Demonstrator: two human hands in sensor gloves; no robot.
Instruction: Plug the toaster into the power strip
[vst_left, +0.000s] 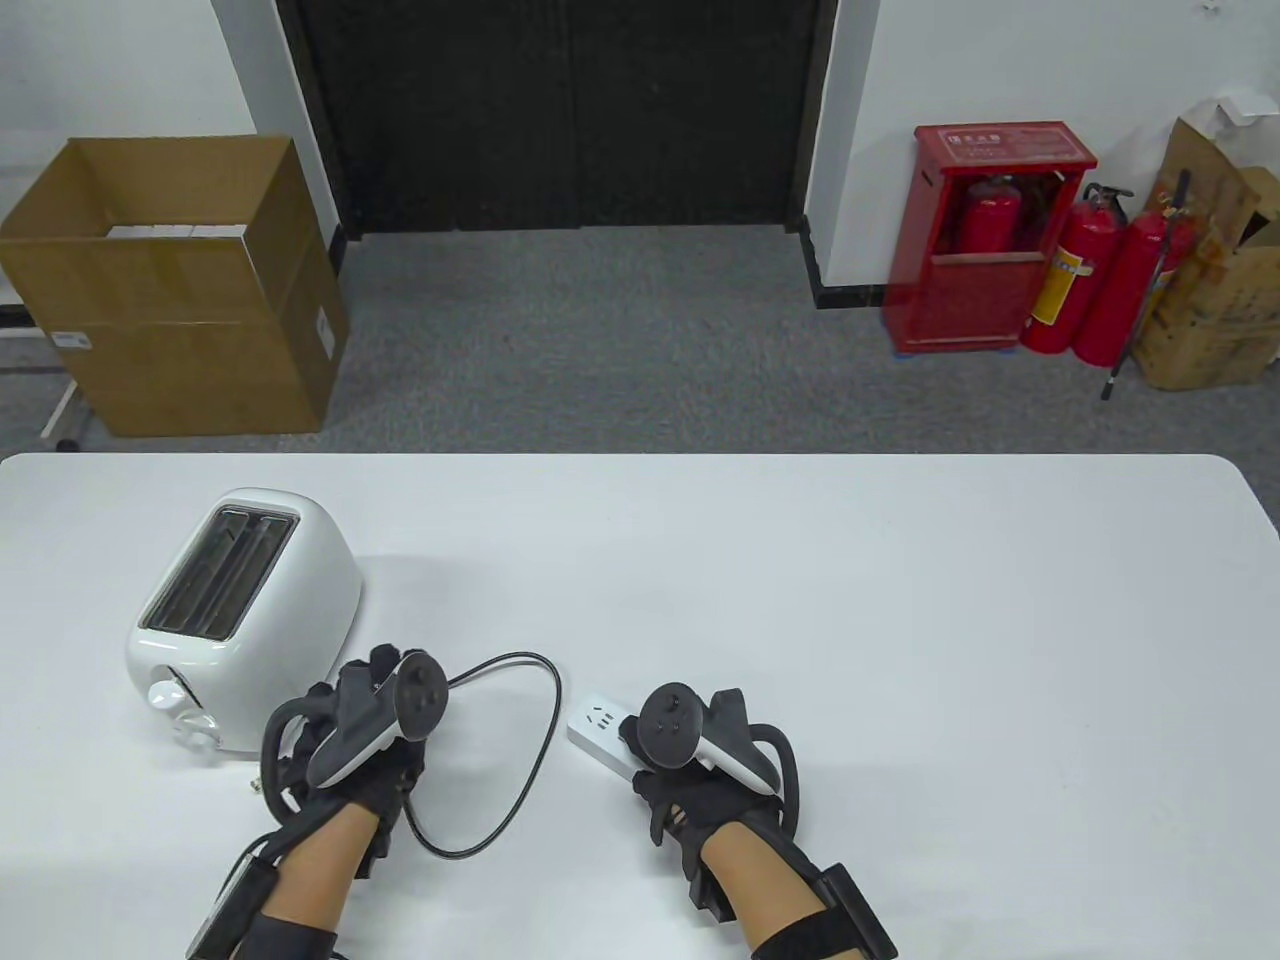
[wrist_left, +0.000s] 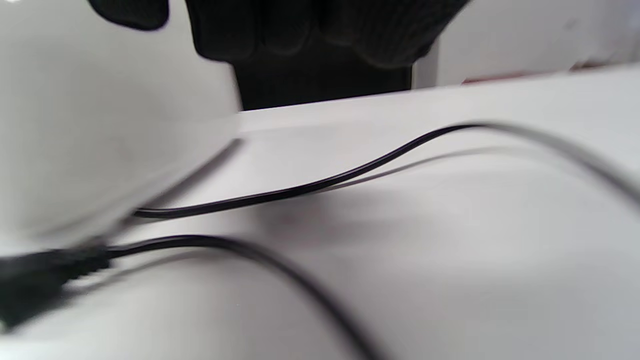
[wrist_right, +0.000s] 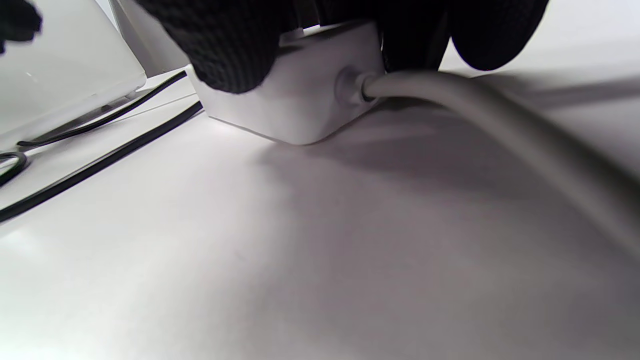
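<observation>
A white two-slot toaster (vst_left: 240, 620) stands at the table's left. Its black cord (vst_left: 540, 720) loops across the table between my hands. In the left wrist view the cord (wrist_left: 325, 182) runs over the table and its black plug (wrist_left: 35, 285) lies at the lower left, blurred. My left hand (vst_left: 375, 700) hovers beside the toaster with nothing in its fingers (wrist_left: 300, 30). My right hand (vst_left: 650, 745) grips the white power strip (vst_left: 597, 728) lying on the table. In the right wrist view the fingers (wrist_right: 225, 45) clamp the strip's end (wrist_right: 300, 100), where its white cable (wrist_right: 500, 130) comes out.
The white table (vst_left: 900, 600) stretches far to the right and back. Beyond it on the floor stand a cardboard box (vst_left: 180, 290) and a red extinguisher cabinet (vst_left: 990, 240).
</observation>
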